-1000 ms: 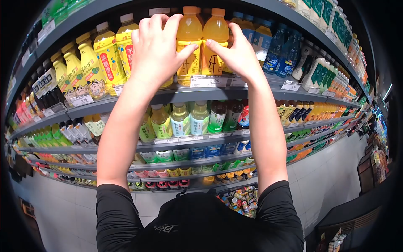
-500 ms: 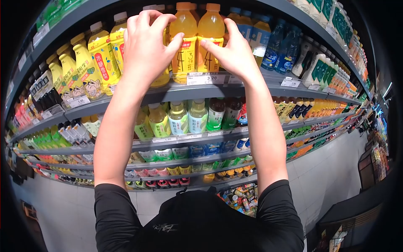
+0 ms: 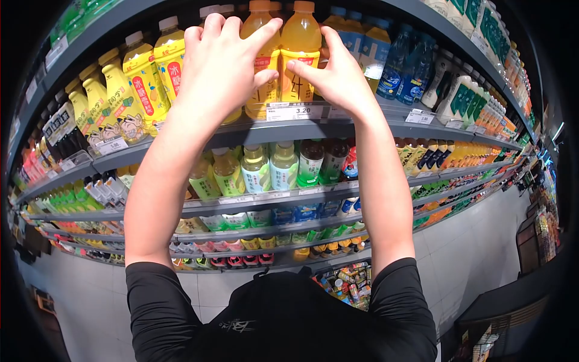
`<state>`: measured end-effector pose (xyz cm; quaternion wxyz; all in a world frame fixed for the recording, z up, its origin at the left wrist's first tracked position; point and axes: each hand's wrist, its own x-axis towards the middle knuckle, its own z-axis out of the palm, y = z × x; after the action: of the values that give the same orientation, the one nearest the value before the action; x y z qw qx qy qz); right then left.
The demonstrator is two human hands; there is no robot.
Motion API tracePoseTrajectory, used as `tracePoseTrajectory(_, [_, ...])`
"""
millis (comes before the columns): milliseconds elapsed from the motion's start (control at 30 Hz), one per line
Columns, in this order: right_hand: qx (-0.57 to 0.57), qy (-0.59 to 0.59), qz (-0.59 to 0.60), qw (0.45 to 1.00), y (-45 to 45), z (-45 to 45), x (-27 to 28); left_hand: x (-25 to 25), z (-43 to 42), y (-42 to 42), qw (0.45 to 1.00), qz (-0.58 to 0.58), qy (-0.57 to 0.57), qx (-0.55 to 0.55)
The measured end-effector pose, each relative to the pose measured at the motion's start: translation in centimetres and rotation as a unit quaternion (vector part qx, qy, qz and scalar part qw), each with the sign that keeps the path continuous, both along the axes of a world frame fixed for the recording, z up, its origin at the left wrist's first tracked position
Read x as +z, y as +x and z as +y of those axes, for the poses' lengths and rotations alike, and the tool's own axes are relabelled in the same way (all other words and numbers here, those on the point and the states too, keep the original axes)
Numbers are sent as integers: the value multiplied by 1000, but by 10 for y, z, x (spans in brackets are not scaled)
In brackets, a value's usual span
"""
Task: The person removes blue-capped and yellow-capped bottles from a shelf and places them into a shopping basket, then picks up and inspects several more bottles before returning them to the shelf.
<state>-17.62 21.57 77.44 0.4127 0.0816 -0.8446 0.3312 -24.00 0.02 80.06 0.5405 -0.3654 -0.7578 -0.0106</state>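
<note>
Two bottles of orange drink with orange caps stand side by side at the front of the upper shelf. Across the left orange-drink bottle [image 3: 257,27] reaches my left hand [image 3: 226,67], its fingers spread and its thumb and index finger apart in front of the bottle. My right hand [image 3: 339,75] grips the right orange-drink bottle [image 3: 301,42], thumb on the front label and fingers along the right side. That bottle leans slightly. Below them, a price tag [image 3: 295,112] reading 3.20 runs along the shelf edge.
Yellow bottles [image 3: 145,81] stand left of my hands, and blue bottles [image 3: 416,69] stand to the right. Lower shelves hold more drinks, including a green-labelled bottle [image 3: 310,163]. Another shelf edge [image 3: 449,30] curves overhead. A dark display stand [image 3: 512,301] is at lower right.
My left hand has shifted right and now covers more of the left bottle. The bottles have moved slightly, the right one now leaning. My right hand has barely moved.
</note>
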Motion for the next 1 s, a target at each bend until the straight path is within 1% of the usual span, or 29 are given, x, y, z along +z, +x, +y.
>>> tracePoseTrajectory(133, [2, 3, 4, 1000, -1, 3, -2, 1, -3, -3, 998, 34, -51, 10])
tracePoseTrajectory(233, [-3, -9, 15, 1000, -5, 5, -4, -1, -2, -3, 997, 47, -57, 24])
tracePoseTrajectory(333, [5, -18, 17, 1000, -3, 4, -4, -2, -1, -4, 998, 38, -48, 20])
tracePoseTrajectory(533, [22, -25, 7, 999, -2, 6, 0, 0, 1, -11, 997, 64, -32, -15])
tracePoseTrajectory(633, [2, -27, 2, 1000, 2, 4, 3, 3, 2, -7, 998, 53, -33, -17])
tracePoseTrajectory(667, [15, -22, 6, 1000, 3, 5, 4, 3, 3, -7, 998, 57, -29, -19])
tracePoseTrajectory(800, [5, -35, -20, 999, 8, 7, 9, 3, 8, -8, 998, 55, -17, -31])
tracePoseTrajectory(900, [-24, -29, -28, 999, 11, 4, 9, 2, 9, -5, 999, 40, -19, -22])
tracePoseTrajectory(1000, [-13, -43, -35, 998, 14, 0, 8, 0, 1, -3, 999, 29, -11, -26])
